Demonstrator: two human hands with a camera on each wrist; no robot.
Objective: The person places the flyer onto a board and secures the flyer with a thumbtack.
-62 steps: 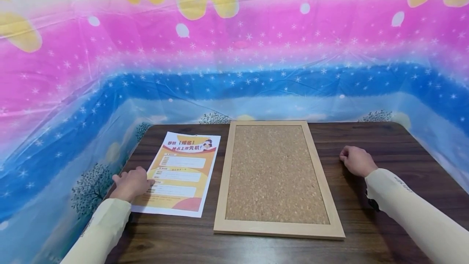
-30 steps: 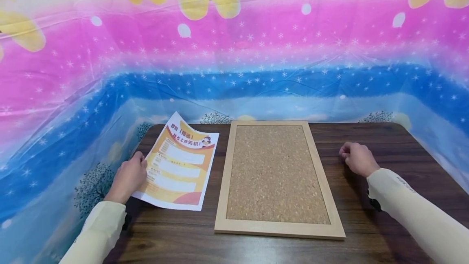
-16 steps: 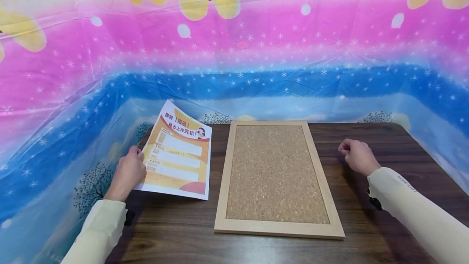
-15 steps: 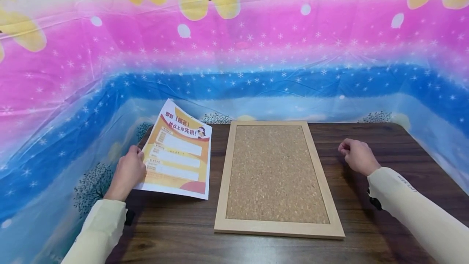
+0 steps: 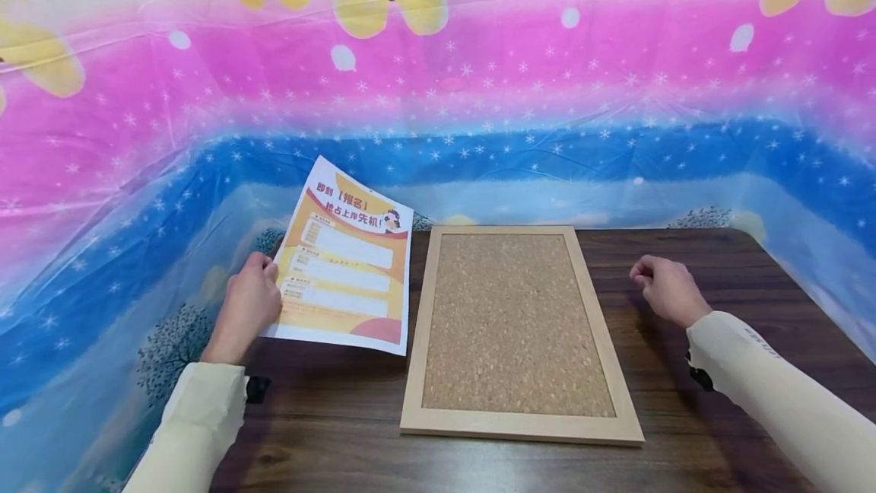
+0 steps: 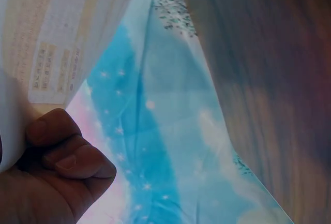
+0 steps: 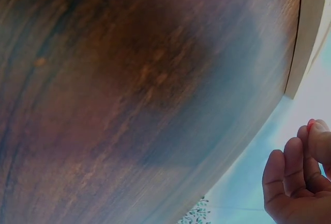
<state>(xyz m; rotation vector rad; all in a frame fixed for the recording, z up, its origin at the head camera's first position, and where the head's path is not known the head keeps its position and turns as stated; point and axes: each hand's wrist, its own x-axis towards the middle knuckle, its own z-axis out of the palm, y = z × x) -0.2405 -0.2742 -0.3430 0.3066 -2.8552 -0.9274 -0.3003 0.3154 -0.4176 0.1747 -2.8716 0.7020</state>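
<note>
My left hand (image 5: 248,303) pinches the left edge of a printed paper poster (image 5: 345,276). The sheet, orange and yellow with white text boxes, is raised off the table and tilted, its top corner above the table's far edge. In the left wrist view, curled fingers (image 6: 77,157) grip the bowed sheet (image 6: 51,38), with print showing through. A wood-framed cork board (image 5: 516,326) lies flat, just right of the poster. Beyond its right side, my right hand (image 5: 671,291) hovers with thumb and forefinger together. The right wrist view shows them pinching a small red object (image 7: 311,124), mostly hidden by the fingertips.
The dark wooden table (image 5: 328,432) carries the board. A pink and blue patterned cloth (image 5: 479,151) hangs close behind the table's back edge and along both sides. In the right wrist view, the board's frame edge (image 7: 305,43) shows at upper right.
My left hand, first lying over the flat poster, has taken its left edge and lifted it, tilting it up and lately moving it right towards the board. The right hand has risen slightly.
</note>
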